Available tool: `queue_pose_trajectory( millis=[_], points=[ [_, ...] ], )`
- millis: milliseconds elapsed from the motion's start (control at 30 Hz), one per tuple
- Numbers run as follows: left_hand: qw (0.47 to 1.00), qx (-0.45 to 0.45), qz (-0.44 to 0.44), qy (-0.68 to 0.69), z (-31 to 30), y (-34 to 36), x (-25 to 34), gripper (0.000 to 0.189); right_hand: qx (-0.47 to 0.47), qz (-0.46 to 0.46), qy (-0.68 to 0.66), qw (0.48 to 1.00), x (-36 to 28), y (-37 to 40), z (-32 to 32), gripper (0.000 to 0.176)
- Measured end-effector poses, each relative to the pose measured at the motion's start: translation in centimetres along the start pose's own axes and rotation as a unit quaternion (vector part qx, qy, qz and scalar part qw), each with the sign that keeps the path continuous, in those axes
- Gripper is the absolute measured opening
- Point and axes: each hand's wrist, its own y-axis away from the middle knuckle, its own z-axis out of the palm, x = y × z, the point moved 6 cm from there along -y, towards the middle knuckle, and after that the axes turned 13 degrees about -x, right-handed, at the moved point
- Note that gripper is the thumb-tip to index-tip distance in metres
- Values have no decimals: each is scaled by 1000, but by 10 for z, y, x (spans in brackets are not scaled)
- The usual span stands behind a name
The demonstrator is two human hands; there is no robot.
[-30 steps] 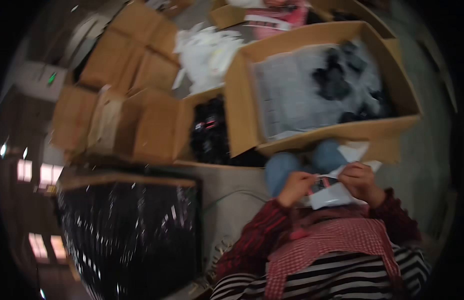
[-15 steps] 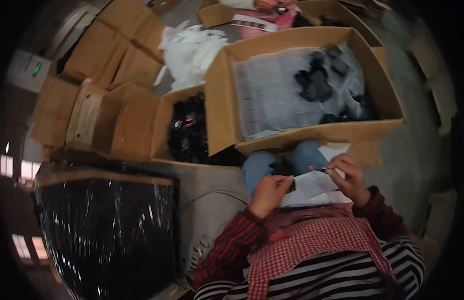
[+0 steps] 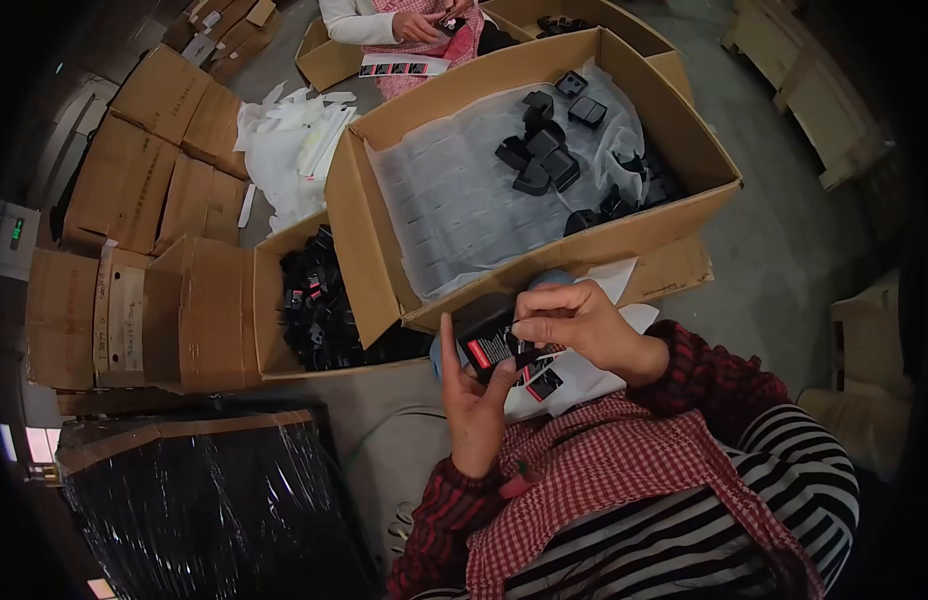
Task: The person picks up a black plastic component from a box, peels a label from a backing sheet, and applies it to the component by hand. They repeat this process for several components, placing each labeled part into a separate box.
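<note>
My left hand (image 3: pixel 472 410) holds a black plastic piece (image 3: pixel 476 312) over my lap, thumb against its near side and index finger stretched up along its left. On its face shows a black label (image 3: pixel 492 346) with a red band and fine white print. The fingertips of my right hand (image 3: pixel 589 325) pinch together at the label's right edge. Below the hands, a white sheet (image 3: pixel 596 382) of similar labels lies across my lap, partly covered by my right hand and wrist.
A large open carton (image 3: pixel 574 255) in front holds plastic-wrapped layers with several black plastic pieces (image 3: pixel 549 160) on top. Left of it, another carton (image 3: pixel 269 345) is full of black pieces. A black-wrapped stack (image 3: pixel 204 500) stands at lower left. Across from me sits a person (image 3: pixel 369 22) with a label sheet.
My hands have come up from the label sheet on my lap. The left now holds a black plastic piece, with the right at its label. The view has shifted, and the cartons appear further left.
</note>
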Motion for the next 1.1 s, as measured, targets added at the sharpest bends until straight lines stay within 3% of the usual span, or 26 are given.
queue_pose_trajectory(
  millis=[67,133,167,233,367,433,633,1100],
  points=[
    [1000,2,-21,6,0,-1,-3,80,47,-25,35,998,0,-1,-2,8],
    [1000,8,-22,17,2,-3,-2,79,78,-169,336,923,-18,6,1,11],
    [1000,7,-22,19,3,-4,-4,79,78,-168,338,923,-18,8,1,11],
    [997,66,-43,23,-3,-4,-10,74,89,-297,397,864,-33,22,10,12],
    [995,49,-28,85,-4,-9,-18,56,83,-277,385,876,-36,21,10,11],
    [997,11,-47,60,1,-8,-17,29,96,-101,94,986,-4,5,-9,9],
    [997,-19,-35,71,6,-6,-12,28,63,-54,106,991,-2,3,-3,11],
    [997,-8,-42,64,9,-6,-7,30,71,-60,103,990,-4,4,-2,9]
  ],
)
